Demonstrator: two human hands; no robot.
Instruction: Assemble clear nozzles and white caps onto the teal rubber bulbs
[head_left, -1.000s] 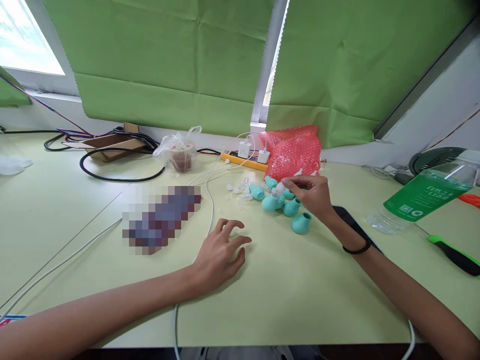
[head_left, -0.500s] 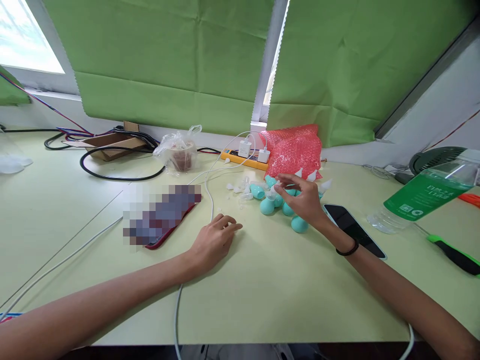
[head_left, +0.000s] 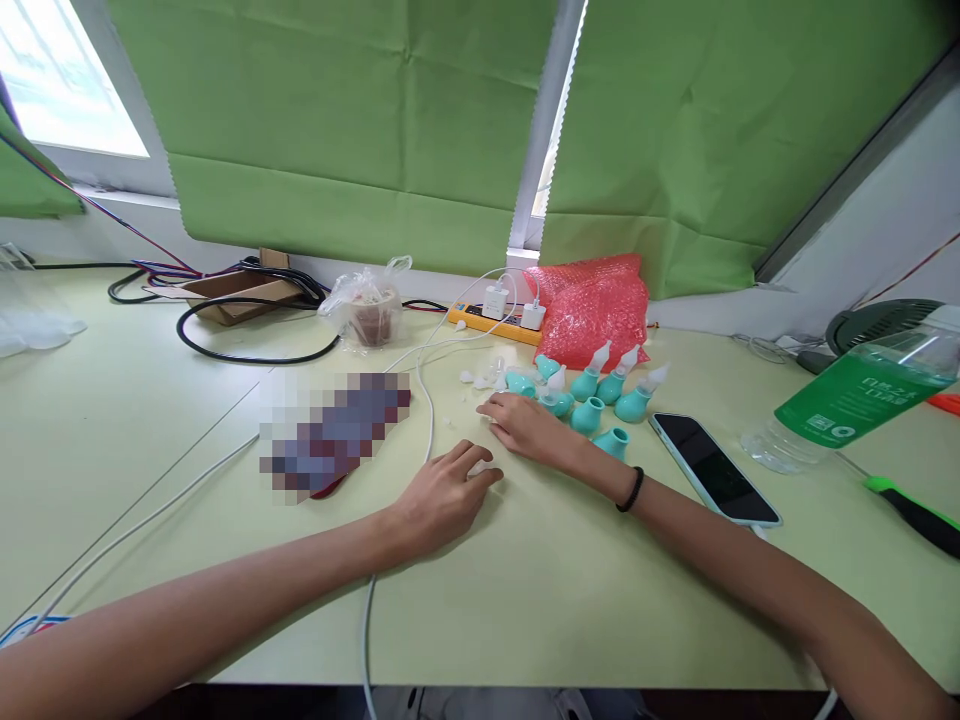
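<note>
Teal rubber bulbs [head_left: 586, 413] lie clustered just beyond the fingers of the right hand [head_left: 529, 428], which rests palm down on the table [head_left: 600, 590] with fingers extended flat and closed on nothing visible. About eight bulbs can be counted; three of them, farthest from the fingertips, stand upright with white tips fitted [head_left: 600, 356], while the rest lie open-necked or on their sides. Loose clear tips [head_left: 480, 378] are scattered just ahead of the right fingertips; they are too small and pale to count exactly. The left hand [head_left: 444, 492] lies near the right, fingers curled loosely over a small pale piece [head_left: 481, 467]; whether it is gripped cannot be told.

Risks, as a judgement: a sweep of either hand could scatter the light tips or topple the upright bulbs. The white cable [head_left: 429, 420], one in number, passes under the left wrist and could be dragged. One phone [head_left: 712, 467] lies beside the right forearm, and one tilted bottle [head_left: 855, 400] beyond it.
</note>
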